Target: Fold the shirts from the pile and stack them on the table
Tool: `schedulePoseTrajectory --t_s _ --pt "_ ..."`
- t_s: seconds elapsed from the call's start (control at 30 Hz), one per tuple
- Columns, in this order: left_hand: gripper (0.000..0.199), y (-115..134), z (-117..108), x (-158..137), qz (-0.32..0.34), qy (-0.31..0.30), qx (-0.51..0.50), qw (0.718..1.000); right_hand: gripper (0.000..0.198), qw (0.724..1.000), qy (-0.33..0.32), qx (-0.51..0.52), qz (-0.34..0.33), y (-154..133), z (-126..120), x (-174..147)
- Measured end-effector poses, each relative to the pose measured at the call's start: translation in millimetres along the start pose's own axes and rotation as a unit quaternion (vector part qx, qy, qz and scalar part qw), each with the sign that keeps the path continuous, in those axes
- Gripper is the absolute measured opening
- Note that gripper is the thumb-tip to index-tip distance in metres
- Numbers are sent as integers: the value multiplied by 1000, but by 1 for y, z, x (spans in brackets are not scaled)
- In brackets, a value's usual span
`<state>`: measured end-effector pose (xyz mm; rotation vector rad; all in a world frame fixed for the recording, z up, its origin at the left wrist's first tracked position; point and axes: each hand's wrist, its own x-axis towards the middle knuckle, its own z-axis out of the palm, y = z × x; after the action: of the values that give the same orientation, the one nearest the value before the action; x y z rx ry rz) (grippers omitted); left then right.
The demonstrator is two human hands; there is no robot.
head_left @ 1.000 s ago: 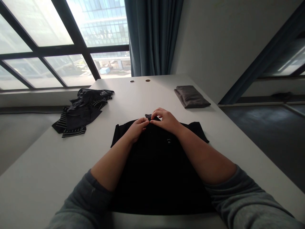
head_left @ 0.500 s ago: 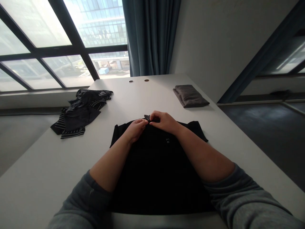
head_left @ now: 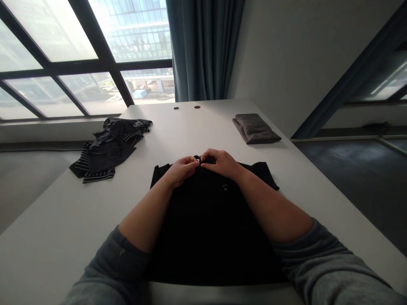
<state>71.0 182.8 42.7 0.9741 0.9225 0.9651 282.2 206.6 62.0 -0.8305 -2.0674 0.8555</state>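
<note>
Fingers of left hand: thumb and index together, clamped on collar of black short-sleeved shirt. Right hand: thumb and index bowed with a gap between, tips meeting at the collar, just beside the left fingertips; pinch on the fabric, exact grip too dark to tell. Shirt lies flat, front up, on white counter, hem toward the person, collar at far end, one short sleeve out each side. Small light logo on chest, near right forearm. Both forearms over the shirt, gray sleeves pushed up. Farther out, right: folded dark gray garment, near counter edge. Left: crumpled dark clothing with white stripes. Far end: two round holes in counter. Beyond: blue curtain, black-framed window, pale wall.
</note>
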Motion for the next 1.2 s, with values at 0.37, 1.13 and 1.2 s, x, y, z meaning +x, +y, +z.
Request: schedulePoseTrajectory --t_s 0.37,1.13,1.2 --pt "45 -1 8 1 33 33 -17 999 18 995 -8 75 59 6 3 4" --pt "51 -4 11 -5 138 -19 65 988 21 980 -63 120 147 -2 -9 8" --pt "50 -4 11 -5 135 -23 90 986 19 987 -66 79 123 -4 -13 8"
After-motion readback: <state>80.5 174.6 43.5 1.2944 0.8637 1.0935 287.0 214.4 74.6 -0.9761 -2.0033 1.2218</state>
